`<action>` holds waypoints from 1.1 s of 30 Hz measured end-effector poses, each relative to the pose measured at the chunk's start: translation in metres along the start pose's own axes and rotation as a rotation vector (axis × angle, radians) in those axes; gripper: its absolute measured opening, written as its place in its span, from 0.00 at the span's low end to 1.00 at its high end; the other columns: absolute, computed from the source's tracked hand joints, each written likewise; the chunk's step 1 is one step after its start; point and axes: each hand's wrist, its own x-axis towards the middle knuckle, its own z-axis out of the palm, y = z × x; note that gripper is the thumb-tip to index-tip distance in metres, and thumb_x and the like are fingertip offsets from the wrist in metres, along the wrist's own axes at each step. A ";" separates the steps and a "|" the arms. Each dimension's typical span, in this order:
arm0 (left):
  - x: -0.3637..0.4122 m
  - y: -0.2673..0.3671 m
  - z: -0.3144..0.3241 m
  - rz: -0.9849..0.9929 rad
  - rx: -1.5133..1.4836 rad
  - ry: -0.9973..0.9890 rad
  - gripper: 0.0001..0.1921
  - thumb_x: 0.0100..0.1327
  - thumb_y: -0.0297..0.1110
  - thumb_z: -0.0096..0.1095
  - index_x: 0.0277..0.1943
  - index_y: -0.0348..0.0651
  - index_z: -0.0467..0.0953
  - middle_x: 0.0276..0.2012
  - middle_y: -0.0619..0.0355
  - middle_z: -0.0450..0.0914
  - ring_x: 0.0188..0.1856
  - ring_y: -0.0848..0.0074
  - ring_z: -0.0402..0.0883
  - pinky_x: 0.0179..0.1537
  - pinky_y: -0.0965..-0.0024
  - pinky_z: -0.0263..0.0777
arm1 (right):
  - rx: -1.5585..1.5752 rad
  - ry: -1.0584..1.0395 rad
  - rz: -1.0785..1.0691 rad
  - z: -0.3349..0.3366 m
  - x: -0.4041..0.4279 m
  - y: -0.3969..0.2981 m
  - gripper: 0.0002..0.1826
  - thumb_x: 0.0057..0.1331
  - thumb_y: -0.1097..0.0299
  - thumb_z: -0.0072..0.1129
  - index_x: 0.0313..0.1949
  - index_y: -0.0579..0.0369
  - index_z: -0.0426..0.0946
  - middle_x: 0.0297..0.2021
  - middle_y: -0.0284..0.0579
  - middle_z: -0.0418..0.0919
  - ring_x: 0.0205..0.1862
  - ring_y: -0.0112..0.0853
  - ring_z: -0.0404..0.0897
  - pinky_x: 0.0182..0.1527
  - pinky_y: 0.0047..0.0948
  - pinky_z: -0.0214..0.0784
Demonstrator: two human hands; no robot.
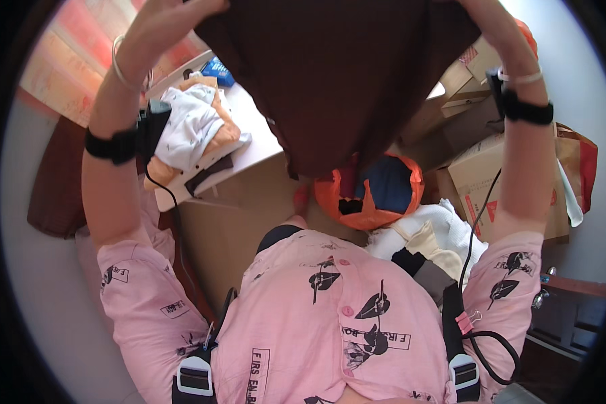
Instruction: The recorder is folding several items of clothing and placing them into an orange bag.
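A dark brown cloth garment point(333, 86) hangs spread out in front of me, raised high at the top of the head view. My left hand point(209, 6) is at its upper left corner and my right hand point(459, 2) at its upper right corner; both hands are mostly cut off by the frame's top edge, though the cloth hangs stretched between them. Below the garment's lower end stands an orange plastic bag point(371, 217) with blue, dark red and black cloth inside. The kind of garment cannot be told.
On the left, a white table point(247, 116) bears a heap of white and orange clothes point(194, 121) and a blue box point(218, 71). White, cream, black and grey clothes point(429, 237) lie beside the orange bag. Cardboard boxes point(477, 177) and a paper bag point(575, 161) stand at the right.
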 end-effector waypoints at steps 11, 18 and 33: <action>0.121 -0.030 -0.035 0.195 0.355 0.614 0.11 0.56 0.33 0.61 0.36 0.33 0.81 0.25 0.57 0.82 0.25 0.75 0.77 0.29 0.73 0.71 | -0.510 0.428 -0.197 -0.035 0.171 0.000 0.13 0.60 0.65 0.53 0.35 0.61 0.81 0.23 0.33 0.76 0.24 0.20 0.70 0.28 0.23 0.63; 0.045 -0.110 0.054 0.592 0.477 0.669 0.13 0.47 0.27 0.69 0.38 0.43 0.77 0.31 0.55 0.78 0.34 0.63 0.79 0.36 0.64 0.73 | -0.655 0.265 -0.547 0.053 0.104 0.102 0.15 0.57 0.75 0.56 0.45 0.55 0.78 0.36 0.50 0.81 0.35 0.41 0.80 0.38 0.30 0.72; -0.102 -0.161 0.219 0.183 0.006 -0.014 0.22 0.39 0.36 0.71 0.40 0.38 0.75 0.26 0.56 0.68 0.29 0.64 0.71 0.32 0.63 0.62 | -0.590 -0.102 0.091 0.186 -0.037 0.221 0.18 0.52 0.73 0.57 0.45 0.54 0.77 0.26 0.44 0.71 0.30 0.40 0.72 0.36 0.37 0.64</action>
